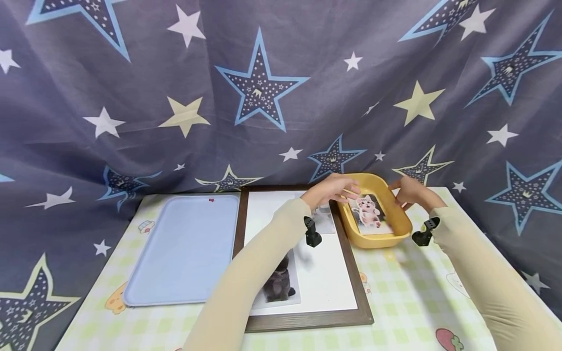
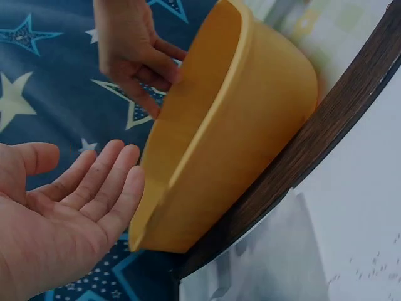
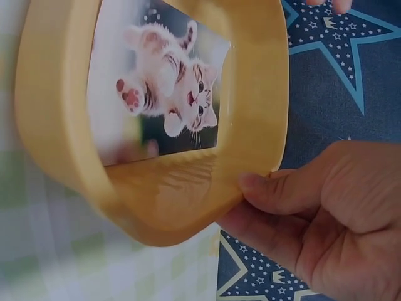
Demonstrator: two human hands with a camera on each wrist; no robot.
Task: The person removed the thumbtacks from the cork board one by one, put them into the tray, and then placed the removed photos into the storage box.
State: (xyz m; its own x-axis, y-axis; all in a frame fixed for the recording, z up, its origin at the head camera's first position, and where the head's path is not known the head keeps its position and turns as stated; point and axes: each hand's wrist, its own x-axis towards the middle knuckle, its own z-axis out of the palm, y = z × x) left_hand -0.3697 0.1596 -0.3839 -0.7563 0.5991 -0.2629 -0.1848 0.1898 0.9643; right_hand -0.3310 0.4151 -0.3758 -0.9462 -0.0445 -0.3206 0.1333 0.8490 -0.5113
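Note:
A yellow plastic basin [image 1: 378, 241] stands at the back right, beside the framed white board. Inside it lies a photo of a kitten [image 3: 169, 81], lying on its back with paws raised. My right hand [image 1: 412, 191] pinches the basin's right rim, the thumb inside the wall and fingers outside, as the right wrist view shows. My left hand [image 1: 335, 187] hovers at the basin's left rim, palm turned toward it. Its fingers [image 2: 94, 188] are extended and loosely spread, with nothing in them.
The brown wooden frame [image 1: 311, 319] around the white board [image 1: 327, 285] lies mid-table, bearing a dark animal photo [image 1: 278, 285] and a paler print [image 1: 324, 223]. Left of it sits a light blue tray [image 1: 184, 248] holding a small red pin [image 1: 211, 200]. A starry curtain [image 1: 145, 87] hangs behind.

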